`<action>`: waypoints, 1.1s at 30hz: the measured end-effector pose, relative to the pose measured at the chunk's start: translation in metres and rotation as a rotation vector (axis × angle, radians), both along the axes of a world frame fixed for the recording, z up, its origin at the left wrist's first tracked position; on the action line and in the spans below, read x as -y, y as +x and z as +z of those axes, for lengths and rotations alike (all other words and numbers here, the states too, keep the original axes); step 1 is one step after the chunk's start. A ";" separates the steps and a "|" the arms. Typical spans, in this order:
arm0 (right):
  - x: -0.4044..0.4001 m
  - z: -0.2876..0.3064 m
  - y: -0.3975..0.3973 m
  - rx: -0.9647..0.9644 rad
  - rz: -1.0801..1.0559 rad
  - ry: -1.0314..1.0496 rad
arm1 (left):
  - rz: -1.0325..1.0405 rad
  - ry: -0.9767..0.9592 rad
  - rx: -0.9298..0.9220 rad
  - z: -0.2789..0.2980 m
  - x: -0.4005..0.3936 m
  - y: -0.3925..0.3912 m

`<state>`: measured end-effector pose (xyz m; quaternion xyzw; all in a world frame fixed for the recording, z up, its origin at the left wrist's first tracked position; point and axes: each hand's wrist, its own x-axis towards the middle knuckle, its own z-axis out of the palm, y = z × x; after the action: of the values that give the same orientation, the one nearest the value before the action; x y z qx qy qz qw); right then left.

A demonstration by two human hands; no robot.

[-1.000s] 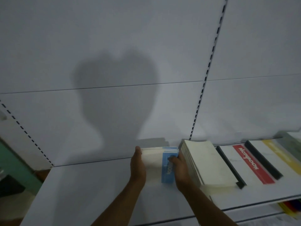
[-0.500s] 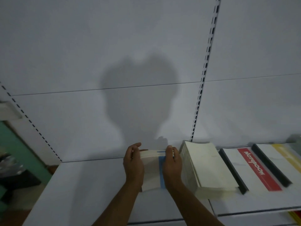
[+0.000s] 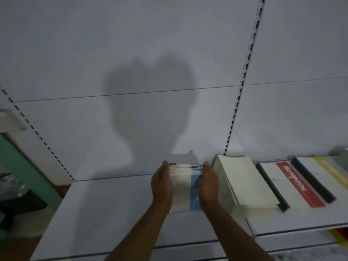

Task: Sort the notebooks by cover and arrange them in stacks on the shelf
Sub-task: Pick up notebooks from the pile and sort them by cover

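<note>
A stack of white notebooks with a blue stripe (image 3: 185, 189) lies on the white shelf (image 3: 105, 213). My left hand (image 3: 162, 187) presses its left side and my right hand (image 3: 208, 185) presses its right side, so the stack is clamped between both palms. Right beside it sits a thick stack of cream notebooks (image 3: 243, 183), touching my right hand. Further right lie a white notebook with a red stripe (image 3: 293, 183) and one with a yellow stripe (image 3: 327, 170).
The white back panel (image 3: 169, 72) with slotted uprights rises behind the shelf. The shelf's left half is bare. A green wall and dark objects (image 3: 17, 202) sit beyond the shelf's left end. Coloured items show on a lower level at the right (image 3: 339, 236).
My right hand left the top of the blue-striped stack and moved to its right side. Both hands now squeeze the stack's sides, fingers reaching its far edge. The view shifted slightly.
</note>
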<state>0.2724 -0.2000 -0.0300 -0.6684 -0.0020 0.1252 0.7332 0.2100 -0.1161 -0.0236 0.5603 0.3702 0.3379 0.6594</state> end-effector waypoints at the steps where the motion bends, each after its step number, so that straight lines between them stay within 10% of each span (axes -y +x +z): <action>1: 0.001 -0.002 -0.001 0.045 0.003 -0.028 | 0.007 0.027 -0.024 -0.006 -0.001 -0.002; 21: 0.005 0.014 -0.009 0.103 -0.099 -0.098 | -0.112 0.071 -0.016 -0.006 0.002 -0.004; 33: 0.002 0.020 -0.008 -0.148 -0.114 0.017 | -0.208 -0.348 0.081 -0.021 -0.008 0.001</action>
<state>0.2645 -0.2021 -0.0103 -0.6500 0.0891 0.1326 0.7430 0.2114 -0.1083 -0.0447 0.4590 0.3366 0.2212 0.7919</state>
